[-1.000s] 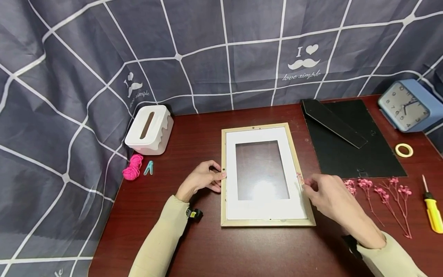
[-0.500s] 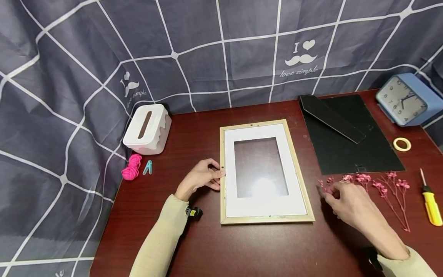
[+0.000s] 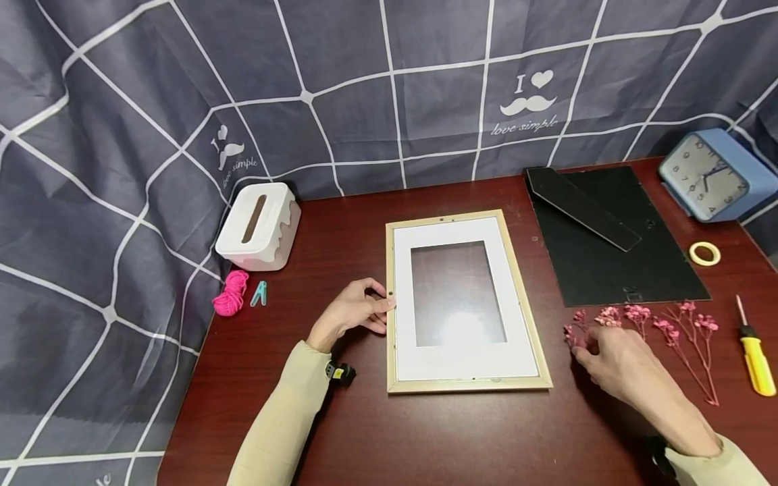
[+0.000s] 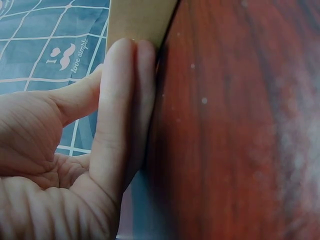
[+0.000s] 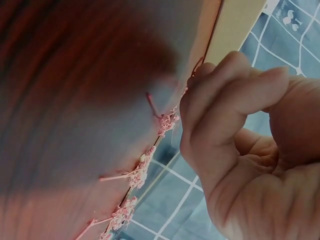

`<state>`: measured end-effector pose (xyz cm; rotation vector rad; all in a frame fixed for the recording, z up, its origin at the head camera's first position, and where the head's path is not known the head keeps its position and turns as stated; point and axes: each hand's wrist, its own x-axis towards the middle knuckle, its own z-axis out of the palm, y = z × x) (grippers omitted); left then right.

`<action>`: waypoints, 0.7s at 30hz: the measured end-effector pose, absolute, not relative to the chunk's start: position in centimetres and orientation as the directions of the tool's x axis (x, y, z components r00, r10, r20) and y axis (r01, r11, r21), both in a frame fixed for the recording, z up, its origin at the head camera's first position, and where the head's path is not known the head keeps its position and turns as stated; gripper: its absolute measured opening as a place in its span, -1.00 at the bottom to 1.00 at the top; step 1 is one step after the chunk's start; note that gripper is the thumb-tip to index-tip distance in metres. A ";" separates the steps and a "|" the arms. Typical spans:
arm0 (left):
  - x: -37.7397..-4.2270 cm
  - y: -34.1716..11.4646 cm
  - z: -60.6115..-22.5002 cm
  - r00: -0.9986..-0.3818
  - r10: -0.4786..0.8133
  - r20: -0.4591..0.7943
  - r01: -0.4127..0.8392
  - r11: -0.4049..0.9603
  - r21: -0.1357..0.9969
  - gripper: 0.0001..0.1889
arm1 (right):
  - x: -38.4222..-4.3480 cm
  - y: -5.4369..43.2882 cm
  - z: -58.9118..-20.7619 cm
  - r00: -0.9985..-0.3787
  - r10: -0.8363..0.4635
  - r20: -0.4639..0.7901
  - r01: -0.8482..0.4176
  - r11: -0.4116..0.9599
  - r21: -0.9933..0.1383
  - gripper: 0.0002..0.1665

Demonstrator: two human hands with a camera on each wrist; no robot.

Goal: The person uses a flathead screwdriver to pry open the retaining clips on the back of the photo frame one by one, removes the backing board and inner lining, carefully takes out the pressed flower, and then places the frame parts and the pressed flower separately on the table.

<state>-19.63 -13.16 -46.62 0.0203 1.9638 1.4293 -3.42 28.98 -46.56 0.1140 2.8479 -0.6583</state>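
A wooden picture frame (image 3: 468,386) with a white mat lies flat on the table. My left hand (image 3: 355,310) is at its left edge: the thumb lies on the edge, while straight fingers touch the frame's outer side (image 4: 140,20) in the left wrist view. To the right of the frame, my right hand (image 3: 626,364) pinches a small sprig of pink dried flowers (image 3: 579,317) low over the table; the fingers hide much of its stem. More pink dried flowers (image 3: 687,337) lie beside this hand, and their blossoms (image 5: 142,167) show in the right wrist view.
Behind the flowers lies a black backing board (image 3: 620,270) with a stand leg. A blue clock (image 3: 708,179), a tape roll (image 3: 705,254) and a yellow screwdriver (image 3: 757,364) are at the right. A tissue box (image 3: 258,226), pink yarn (image 3: 231,293) and teal clip (image 3: 259,293) are at the left.
My right hand has moved right, away from the frame's right edge, carrying the pink sprig down beside the other flowers. My left hand has stayed at the frame's left edge.
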 end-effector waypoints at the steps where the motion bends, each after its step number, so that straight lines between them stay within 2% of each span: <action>1: -19.6 -13.2 -46.6 -0.756 0.397 -0.520 -0.372 0.393 0.841 -0.65 | -3.4 28.9 -46.4 -0.973 0.029 -0.229 0.125 0.899 -0.420 -0.72; 5: -19.6 -13.2 -46.7 -0.756 0.398 -0.520 -0.372 0.391 0.842 -0.65 | -3.3 28.3 -45.3 -0.970 0.041 -0.239 0.141 0.896 -0.420 -0.72; 12: -19.5 -13.3 -46.9 -0.752 0.404 -0.521 -0.368 0.399 0.840 -0.63 | -3.3 28.7 -46.5 -0.959 0.047 -0.278 0.166 0.892 -0.421 -0.74; 21: -19.6 -13.3 -46.8 -0.755 0.404 -0.516 -0.364 0.397 0.843 -0.63 | -3.2 29.0 -47.2 -0.971 0.045 -0.236 0.140 0.904 -0.404 -0.75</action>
